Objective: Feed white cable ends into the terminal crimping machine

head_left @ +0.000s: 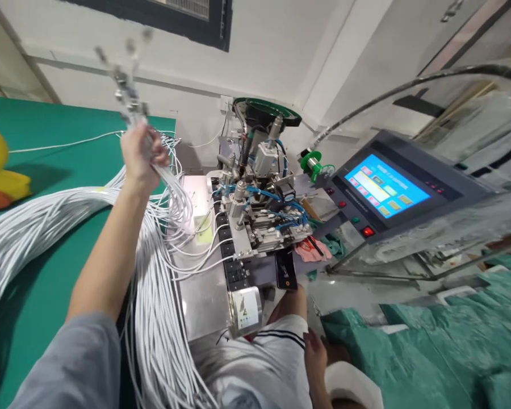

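Note:
My left hand (pixel 142 156) is raised over the green table and closed around a bunch of white cables (pixel 172 190). Metal connectors (pixel 130 96) on the cable ends stick up above the fist, blurred by motion. Below the wrist, a thick bundle of white cables (pixel 157 307) hangs over the table edge. Down by my right thigh is my right hand (pixel 315 352), its fingers too unclear to read. Several single cables run into a black row of holders (pixel 227 244) along the left side of a machine (pixel 255 193) with metal cylinders and blue tubes.
A tilted control panel (pixel 385 184) with a lit screen stands right of the machine, a green wire spool (pixel 313 163) beside it. A phone (pixel 286 270) lies at the machine's front. The green table (pixel 63 128) holds a yellow object (pixel 2 165). Green sheeting (pixel 430 346) covers things at lower right.

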